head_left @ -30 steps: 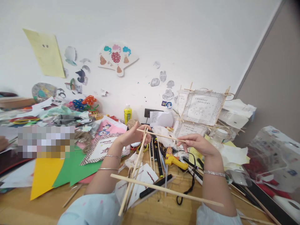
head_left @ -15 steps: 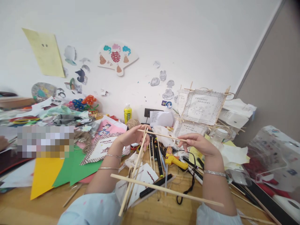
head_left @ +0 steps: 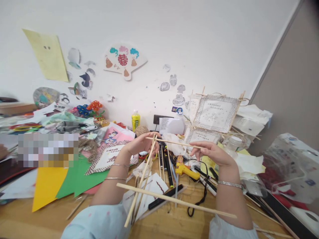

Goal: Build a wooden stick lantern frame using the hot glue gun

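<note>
left hand (head_left: 139,144) seemingly pinched a stick frame (head_left: 174,199) at its corner; right hand (head_left: 213,152) pinched the far stick (head_left: 174,143).

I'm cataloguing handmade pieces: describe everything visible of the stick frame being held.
The stick frame consists of thin, pale, wooden-looking sticks. Near and far crosspieces meet long sticks at the left, ends jutting past the crossings; the right side is open. It is held over the table: left hand at the far left corner, right hand at the far crosspiece's right end. Fastenings can't be made out.
</note>
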`<state>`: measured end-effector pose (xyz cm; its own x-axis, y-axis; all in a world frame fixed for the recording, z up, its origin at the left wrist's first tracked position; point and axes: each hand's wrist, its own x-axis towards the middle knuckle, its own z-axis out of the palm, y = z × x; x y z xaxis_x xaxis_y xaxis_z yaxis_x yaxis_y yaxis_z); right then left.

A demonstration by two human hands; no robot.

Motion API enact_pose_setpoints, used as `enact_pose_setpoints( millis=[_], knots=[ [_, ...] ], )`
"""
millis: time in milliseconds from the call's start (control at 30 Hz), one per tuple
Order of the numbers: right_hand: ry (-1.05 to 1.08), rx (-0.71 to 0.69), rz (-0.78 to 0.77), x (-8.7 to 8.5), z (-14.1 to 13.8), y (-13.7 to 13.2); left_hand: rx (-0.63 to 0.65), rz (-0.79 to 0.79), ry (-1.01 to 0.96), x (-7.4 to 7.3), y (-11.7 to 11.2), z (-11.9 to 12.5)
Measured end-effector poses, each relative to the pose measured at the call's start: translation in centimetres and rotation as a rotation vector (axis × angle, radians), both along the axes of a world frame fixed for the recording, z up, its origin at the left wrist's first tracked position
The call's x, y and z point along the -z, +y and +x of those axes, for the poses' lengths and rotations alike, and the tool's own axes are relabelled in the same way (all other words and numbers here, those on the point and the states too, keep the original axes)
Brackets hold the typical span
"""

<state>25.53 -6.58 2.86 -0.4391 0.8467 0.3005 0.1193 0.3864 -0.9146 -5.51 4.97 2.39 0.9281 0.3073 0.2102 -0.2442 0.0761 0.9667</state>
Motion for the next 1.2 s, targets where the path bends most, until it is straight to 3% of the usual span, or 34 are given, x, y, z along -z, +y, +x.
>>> enact_pose_setpoints(
  millis=[667, 867, 1200],
  knots=[
    [0.014, -0.009, -0.017, 0.3, 0.6, 0.0, 0.009, -0.012, -0.020, -0.2, -0.3, 0.3],
    [0.033, -0.002, -0.023, 0.3, 0.6, -0.1, 0.035, -0.082, -0.142, 0.9, 0.0, 1.0],
    [0.002, -0.007, 0.016, 0.3, 0.4, 0.0, -0.059, -0.217, -0.344, 2.0, -0.4, 2.5]
  ],
)
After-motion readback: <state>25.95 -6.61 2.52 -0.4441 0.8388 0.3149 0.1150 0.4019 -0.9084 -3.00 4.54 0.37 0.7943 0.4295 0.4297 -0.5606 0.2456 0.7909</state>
